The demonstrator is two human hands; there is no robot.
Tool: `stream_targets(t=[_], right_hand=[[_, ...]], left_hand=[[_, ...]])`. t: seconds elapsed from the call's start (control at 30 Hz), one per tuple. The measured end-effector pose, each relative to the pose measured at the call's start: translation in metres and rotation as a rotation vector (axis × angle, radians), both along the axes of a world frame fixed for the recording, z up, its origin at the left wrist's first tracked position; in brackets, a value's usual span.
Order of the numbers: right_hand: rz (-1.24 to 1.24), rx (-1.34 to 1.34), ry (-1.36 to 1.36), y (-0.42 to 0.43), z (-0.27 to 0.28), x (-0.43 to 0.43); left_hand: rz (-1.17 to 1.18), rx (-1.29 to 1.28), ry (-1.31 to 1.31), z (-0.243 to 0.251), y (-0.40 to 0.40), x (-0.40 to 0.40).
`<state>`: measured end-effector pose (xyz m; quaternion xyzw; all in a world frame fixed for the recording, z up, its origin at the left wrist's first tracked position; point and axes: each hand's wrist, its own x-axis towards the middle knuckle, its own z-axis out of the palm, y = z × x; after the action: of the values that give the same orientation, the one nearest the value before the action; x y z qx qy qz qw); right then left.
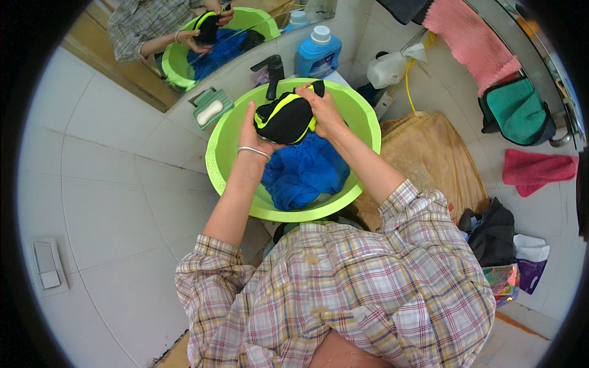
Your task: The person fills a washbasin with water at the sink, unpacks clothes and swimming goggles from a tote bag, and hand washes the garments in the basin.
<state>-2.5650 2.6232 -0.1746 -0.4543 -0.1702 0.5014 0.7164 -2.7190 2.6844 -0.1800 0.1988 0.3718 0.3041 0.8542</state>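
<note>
A black fabric item with neon-yellow trim (pixel 291 120) is held up between both hands over a lime-green plastic basin (pixel 368 119). My left hand (pixel 254 133), with a silver bangle at the wrist, supports its left side and underside. Its upper right edge is pinched by my right hand (pixel 326 110), fingers partly hidden behind the cloth. Below, a wet-looking heap of blue cloth (pixel 306 172) lies in the basin. What kind of garment the black piece is, I cannot tell.
Behind the basin stand a black faucet (pixel 274 76) and a blue detergent bottle (pixel 319 53). A green soap dish (pixel 214 106) holds a white soap bar (pixel 209 113) at the left. A mirror (pixel 276 23) hangs above. To the right are a brown-stained cover (pixel 423 156) and hanging towels (pixel 474 41).
</note>
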Motion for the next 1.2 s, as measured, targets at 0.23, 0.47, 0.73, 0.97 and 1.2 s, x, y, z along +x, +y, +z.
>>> stream_targets(t=[0.23,0.47,0.73,0.97,1.2], right_hand=[[0.040,0.223,-0.020,-0.005,0.034,-0.021],[0.097,-0.071,0.318,-0.012,-0.010,0.008],[0.268,-0.612,-0.256,-0.043,-0.001,0.173],[0.675,-0.906,-0.584,-0.057,0.016,0.174],[0.513,-0.915,-0.622,-0.058,0.002,0.166]], left_hand=[[0.121,-0.081,-0.317,0.016,-0.028,0.003],[-0.082,0.519,0.076,0.042,-0.021,-0.013],[-0.151,1.152,1.317,-0.026,0.052,-0.149],[-0.129,0.623,0.883,-0.046,0.025,-0.149],[-0.010,0.460,0.661,-0.032,0.011,-0.153]])
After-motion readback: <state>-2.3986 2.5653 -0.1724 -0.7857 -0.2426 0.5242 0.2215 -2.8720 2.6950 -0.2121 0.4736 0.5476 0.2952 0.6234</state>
